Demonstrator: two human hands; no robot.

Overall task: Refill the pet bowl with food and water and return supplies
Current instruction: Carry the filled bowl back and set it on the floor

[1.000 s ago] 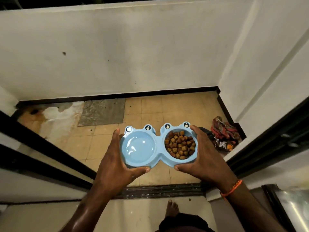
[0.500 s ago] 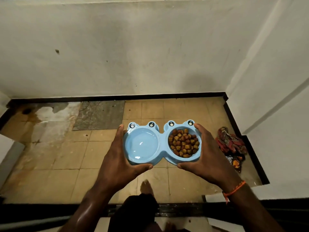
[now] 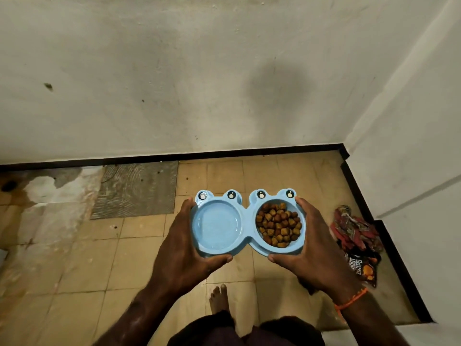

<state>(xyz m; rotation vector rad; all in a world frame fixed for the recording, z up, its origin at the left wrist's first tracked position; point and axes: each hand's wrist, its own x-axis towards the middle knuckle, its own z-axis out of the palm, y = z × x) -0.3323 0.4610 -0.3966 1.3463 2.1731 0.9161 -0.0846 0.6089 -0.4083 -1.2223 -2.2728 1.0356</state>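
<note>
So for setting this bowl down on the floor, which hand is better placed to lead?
Neither alone. The left hand grips the water side of the light-blue plastic double pet bowl, and the right hand grips the kibble side. Lowering with both would likely keep the water level.

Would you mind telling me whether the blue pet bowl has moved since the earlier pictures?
Yes. The blue pet bowl, held by both hands, has been carried forward over the door track, onto the tiled floor towards the far wall.
</note>
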